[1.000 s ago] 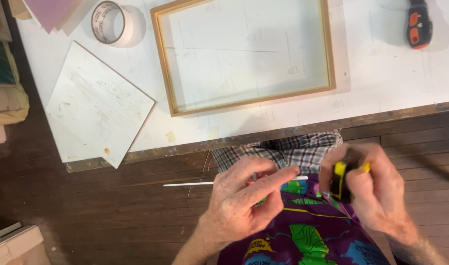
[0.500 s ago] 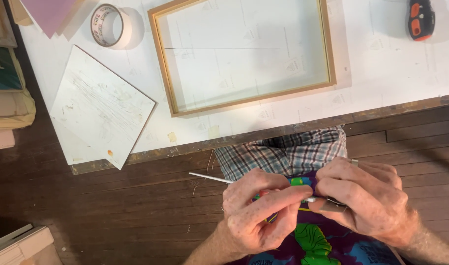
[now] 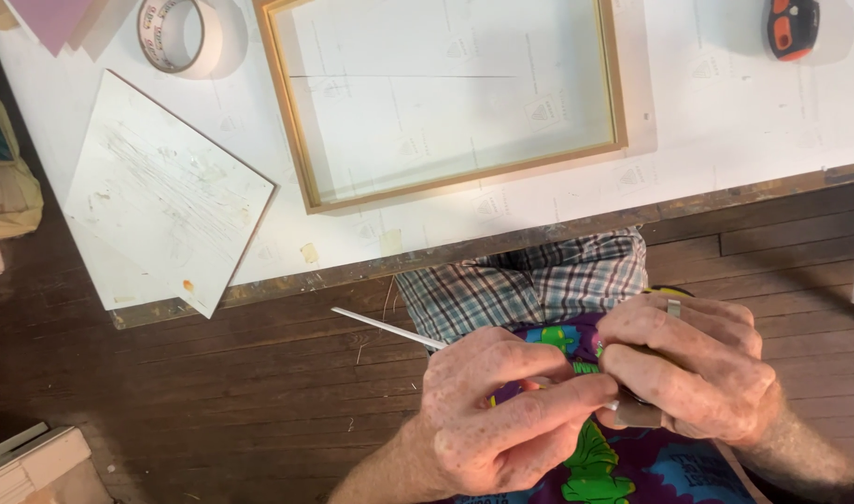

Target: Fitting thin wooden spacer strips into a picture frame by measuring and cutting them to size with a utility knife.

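Am holding thin white stick (image 3: 387, 329) over lap, below table edge (image 3: 501, 247). My left hand (image 3: 487, 411) is pinching it, fingers closed narrow around near end; far end is poking out left over dark floorboards. My right hand (image 3: 693, 369) is curling tight around small grey tool (image 3: 637, 411), partly hidden. Am judging stick light, stiff, snappable; gripping close to working end is steadying it. Wooden frame (image 3: 445, 93) is lying on table.

We count one wooden frame (image 3: 445, 103), one tape roll (image 3: 177, 35), one white board (image 3: 161, 196), one orange-black tool (image 3: 791, 25), two hands.
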